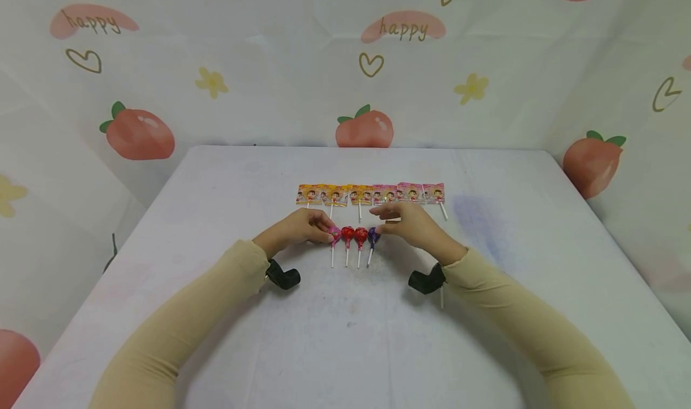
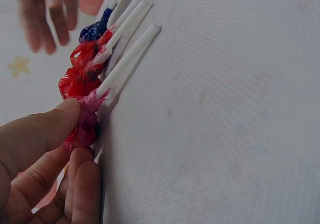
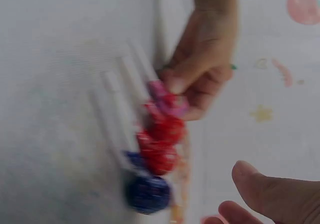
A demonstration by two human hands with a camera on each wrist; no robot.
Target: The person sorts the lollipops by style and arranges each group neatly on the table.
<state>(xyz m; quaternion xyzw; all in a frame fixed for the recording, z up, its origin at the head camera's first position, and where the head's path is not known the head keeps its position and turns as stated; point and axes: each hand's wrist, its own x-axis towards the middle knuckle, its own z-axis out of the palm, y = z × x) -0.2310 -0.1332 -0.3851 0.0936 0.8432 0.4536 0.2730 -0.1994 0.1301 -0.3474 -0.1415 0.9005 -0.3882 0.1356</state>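
Observation:
My left hand (image 1: 302,226) pinches the wrapped head of a pink lollipop (image 2: 82,129) between thumb and fingers, at the left end of a short row on the table. Beside it lie two red lollipops (image 1: 348,235), then a dark blue-purple lollipop (image 1: 372,236) at the right end, their white sticks pointing toward me. Close to that dark lollipop, my right hand (image 1: 407,222) hovers with thumb and fingers spread; the right wrist view shows a gap between the thumb (image 3: 250,181) and the candy.
Behind the row lies a line of flat wrapped lollipops, orange packets (image 1: 336,195) on the left and pink packets (image 1: 410,192) on the right. A white stick (image 1: 442,296) shows below my right wrist's black camera (image 1: 426,280). A printed cloth backdrop (image 1: 291,97) stands behind the white table (image 1: 302,349).

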